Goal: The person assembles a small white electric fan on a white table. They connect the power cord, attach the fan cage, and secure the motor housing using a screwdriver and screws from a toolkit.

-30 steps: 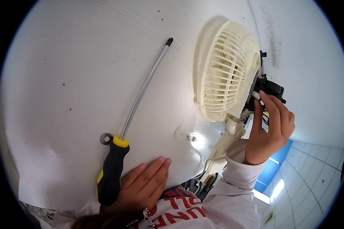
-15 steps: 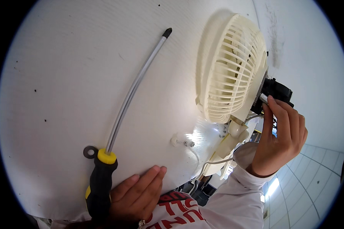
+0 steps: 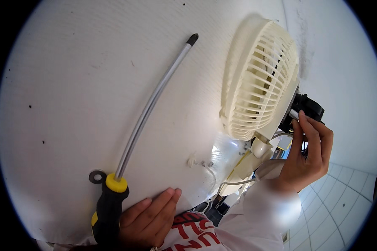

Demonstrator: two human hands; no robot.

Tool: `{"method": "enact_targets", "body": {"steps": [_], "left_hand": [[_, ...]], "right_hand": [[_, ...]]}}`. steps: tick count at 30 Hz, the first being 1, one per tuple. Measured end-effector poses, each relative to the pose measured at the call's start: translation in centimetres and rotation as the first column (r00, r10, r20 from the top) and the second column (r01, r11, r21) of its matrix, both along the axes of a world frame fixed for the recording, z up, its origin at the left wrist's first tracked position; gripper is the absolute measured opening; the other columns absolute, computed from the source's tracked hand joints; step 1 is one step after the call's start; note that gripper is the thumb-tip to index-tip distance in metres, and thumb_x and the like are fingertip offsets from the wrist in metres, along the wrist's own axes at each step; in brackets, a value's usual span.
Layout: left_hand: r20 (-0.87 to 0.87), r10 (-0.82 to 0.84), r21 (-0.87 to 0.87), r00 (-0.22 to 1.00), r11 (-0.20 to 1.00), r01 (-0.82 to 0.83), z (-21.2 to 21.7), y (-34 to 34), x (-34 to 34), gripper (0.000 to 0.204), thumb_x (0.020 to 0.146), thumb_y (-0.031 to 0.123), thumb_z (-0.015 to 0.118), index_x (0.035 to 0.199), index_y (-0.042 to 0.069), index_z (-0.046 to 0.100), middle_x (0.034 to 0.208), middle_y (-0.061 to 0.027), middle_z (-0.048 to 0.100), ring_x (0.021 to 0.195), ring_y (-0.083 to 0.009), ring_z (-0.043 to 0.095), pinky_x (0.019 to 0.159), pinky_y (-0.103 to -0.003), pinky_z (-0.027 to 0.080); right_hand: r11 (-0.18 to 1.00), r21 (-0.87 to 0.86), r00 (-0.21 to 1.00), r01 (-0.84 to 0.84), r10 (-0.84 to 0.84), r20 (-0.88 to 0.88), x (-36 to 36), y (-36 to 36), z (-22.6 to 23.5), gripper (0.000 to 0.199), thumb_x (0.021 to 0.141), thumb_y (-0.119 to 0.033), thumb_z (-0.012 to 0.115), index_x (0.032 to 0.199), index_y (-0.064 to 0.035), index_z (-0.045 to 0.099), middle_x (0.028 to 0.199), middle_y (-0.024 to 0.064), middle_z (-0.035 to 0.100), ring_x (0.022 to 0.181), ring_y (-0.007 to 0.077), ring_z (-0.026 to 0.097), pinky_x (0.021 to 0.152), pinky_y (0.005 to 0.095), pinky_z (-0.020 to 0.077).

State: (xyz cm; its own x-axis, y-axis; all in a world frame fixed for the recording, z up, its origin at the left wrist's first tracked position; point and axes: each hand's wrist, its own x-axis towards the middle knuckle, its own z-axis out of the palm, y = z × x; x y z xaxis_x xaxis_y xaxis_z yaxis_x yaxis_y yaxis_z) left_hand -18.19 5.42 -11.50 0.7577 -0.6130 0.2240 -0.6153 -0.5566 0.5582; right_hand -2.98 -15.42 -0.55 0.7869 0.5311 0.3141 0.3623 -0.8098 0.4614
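A cream fan head with a slatted guard (image 3: 266, 81) stands on its front on the white table. The black motor part (image 3: 310, 108) is at its back. There my right hand (image 3: 308, 154) pinches a small silver metal cylinder (image 3: 294, 113) between thumb and fingertips, against the motor. My left hand (image 3: 151, 215) lies on the table with fingers stretched out, beside the black and yellow handle of a long screwdriver (image 3: 109, 205). Its thumb side is hidden behind that handle. The screwdriver's shank slants up toward the fan, and its dark tip points away from me.
A grey washer (image 3: 97, 176) lies left of the screwdriver handle. Small screws or fittings (image 3: 201, 163) sit on the table below the fan. A white cable (image 3: 238, 182) runs near my right sleeve. Cream fan base parts (image 3: 245, 169) are at the table edge.
The view has shifted slightly, so the fan appears a little further right and lower. My right hand keeps its pinch on the cylinder; my left hand stays flat.
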Motion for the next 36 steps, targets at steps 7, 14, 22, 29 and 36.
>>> {"method": "enact_targets", "body": {"steps": [7, 14, 22, 29, 36], "left_hand": [[-0.124, 0.025, 0.006, 0.992, 1.000, -0.025, 1.0, 0.2, 0.4, 0.019, 0.092, 0.017, 0.055, 0.102, 0.014, 0.071, 0.116, 0.0041, 0.068, 0.119, -0.0100, 0.056, 0.102, -0.031, 0.034], [-0.078, 0.050, -0.009, 0.996, 0.999, -0.051, 0.8, 1.5, 0.7, 0.018, 0.092, 0.016, 0.055, 0.098, 0.014, 0.072, 0.114, 0.0054, 0.068, 0.116, -0.0090, 0.057, 0.099, -0.029, 0.035], [-0.240, 0.032, -0.123, 0.970, 0.990, -0.063, 1.2, 0.5, -1.1, 0.022, 0.091, 0.020, 0.058, 0.107, 0.010, 0.068, 0.123, -0.0023, 0.064, 0.121, -0.0129, 0.054, 0.102, -0.032, 0.034], [0.034, 0.018, -0.125, 0.999, 0.992, -0.014, -0.5, -0.4, -1.2, 0.028, 0.086, 0.014, 0.059, 0.112, 0.004, 0.063, 0.128, -0.0090, 0.058, 0.123, -0.0232, 0.053, 0.100, -0.036, 0.043], [0.143, -0.161, -0.245, 0.977, 0.950, 0.193, 0.9, 0.5, -0.7, 0.037, 0.080, 0.009, 0.057, 0.115, -0.003, 0.056, 0.120, -0.0140, 0.058, 0.123, -0.0308, 0.051, 0.100, -0.037, 0.046]], "right_hand": [[0.999, -0.032, 0.999, 0.031, -0.030, 0.027, 0.7, -0.2, -0.4, 0.026, 0.068, 0.006, 0.077, 0.091, -0.0060, 0.074, 0.083, 0.0033, 0.064, 0.069, 0.0144, 0.060, 0.056, 0.0262, 0.0476], [0.994, -0.055, 0.995, 0.092, -0.090, 0.040, 1.0, 0.8, -0.2, 0.025, 0.071, 0.005, 0.075, 0.093, -0.0069, 0.073, 0.082, 0.0035, 0.064, 0.069, 0.0147, 0.060, 0.055, 0.0271, 0.0473], [0.998, -0.067, 1.000, 0.003, -0.002, 0.020, -0.3, -0.6, -0.1, 0.021, 0.073, 0.002, 0.074, 0.093, -0.0057, 0.070, 0.085, 0.0049, 0.063, 0.074, 0.0216, 0.061, 0.060, 0.0318, 0.0492], [0.998, -0.056, 0.997, -0.018, 0.014, -0.070, -0.2, -1.9, 0.8, 0.023, 0.076, -0.003, 0.062, 0.099, -0.0045, 0.065, 0.093, 0.0057, 0.058, 0.084, 0.0238, 0.059, 0.064, 0.0328, 0.0502], [0.988, -0.032, 0.987, -0.150, 0.148, -0.064, -0.6, -4.0, 0.9, 0.023, 0.076, -0.004, 0.062, 0.098, -0.0048, 0.063, 0.090, 0.0063, 0.053, 0.084, 0.0228, 0.057, 0.062, 0.0313, 0.0515]]}}
